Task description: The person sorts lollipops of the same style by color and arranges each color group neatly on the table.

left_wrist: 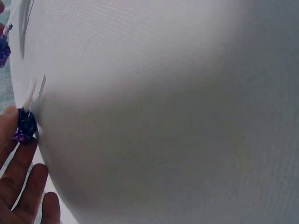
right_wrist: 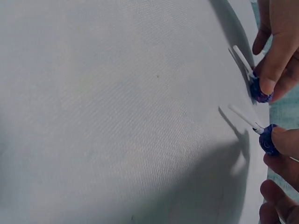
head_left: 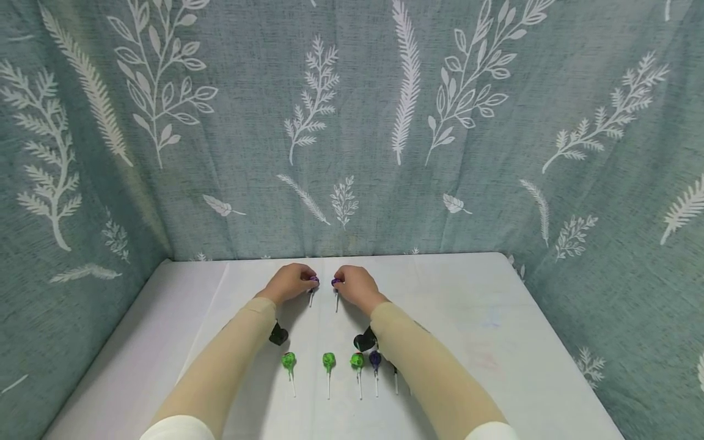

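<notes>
Near the far edge of the white table, my left hand (head_left: 290,283) pinches a purple-wrapped lollipop (left_wrist: 26,125) by its head, between thumb and fingers. Its white stick points back toward me. A short gap to the right, my right hand (head_left: 356,287) pinches a second purple lollipop (right_wrist: 267,140) the same way, thumb on the wrapper. Both heads are held close over the tabletop, side by side. In the left wrist view, the other fingers (left_wrist: 33,186) of the left hand are spread below the candy.
Closer to me lies a row with green lollipops (head_left: 329,360) and a dark purple lollipop (head_left: 375,359), sticks toward me. My right sleeve (head_left: 423,348) partly covers the row's right end. A patterned blue-green curtain (head_left: 363,122) stands behind and beside the white table (head_left: 522,354).
</notes>
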{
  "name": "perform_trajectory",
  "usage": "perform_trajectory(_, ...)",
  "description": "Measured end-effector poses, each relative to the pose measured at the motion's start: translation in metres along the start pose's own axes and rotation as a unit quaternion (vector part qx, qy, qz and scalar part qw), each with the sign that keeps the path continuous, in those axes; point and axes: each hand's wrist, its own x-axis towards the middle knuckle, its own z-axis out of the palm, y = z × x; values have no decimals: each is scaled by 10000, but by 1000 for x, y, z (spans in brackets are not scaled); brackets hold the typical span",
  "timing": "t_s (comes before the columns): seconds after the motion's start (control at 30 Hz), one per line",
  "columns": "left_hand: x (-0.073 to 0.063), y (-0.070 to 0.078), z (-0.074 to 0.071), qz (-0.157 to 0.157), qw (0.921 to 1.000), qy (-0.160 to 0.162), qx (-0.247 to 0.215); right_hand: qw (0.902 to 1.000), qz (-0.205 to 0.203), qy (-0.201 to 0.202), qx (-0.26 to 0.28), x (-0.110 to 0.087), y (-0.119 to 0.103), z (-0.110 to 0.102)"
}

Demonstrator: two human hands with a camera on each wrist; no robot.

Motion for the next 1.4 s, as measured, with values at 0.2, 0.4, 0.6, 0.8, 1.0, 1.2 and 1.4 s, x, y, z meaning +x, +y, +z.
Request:
perform_trajectory(0.2,-2,2,-1,56,10000,2,0,9999,149,-1,-23,7,1,5)
perform_trajectory(0.4,-5,4,-2,-54,10000,46,35,9997,240,-77,1,12,0,6)
perform_trajectory(0.6,-5,5,-1,-85,9999,70,67,9993,341,-117,16,14,3,7)
perform_trajectory(0.8,-4,5,0,-80,9999,64,97,9995,311,-86,50,15,4,10)
perform_trajectory(1.0,-6,3,0,-17,10000,25,68,9997,220,-52,137,10,3,6)
perform_trajectory(1.2,-11,0,-2,-63,9997,112,-204,9996,-201,-44,182,3,8,-6)
perform_trajectory(1.4,-20,5,-8,241,9983,299,-430,9971,-665,-28,376,-13,20,-26)
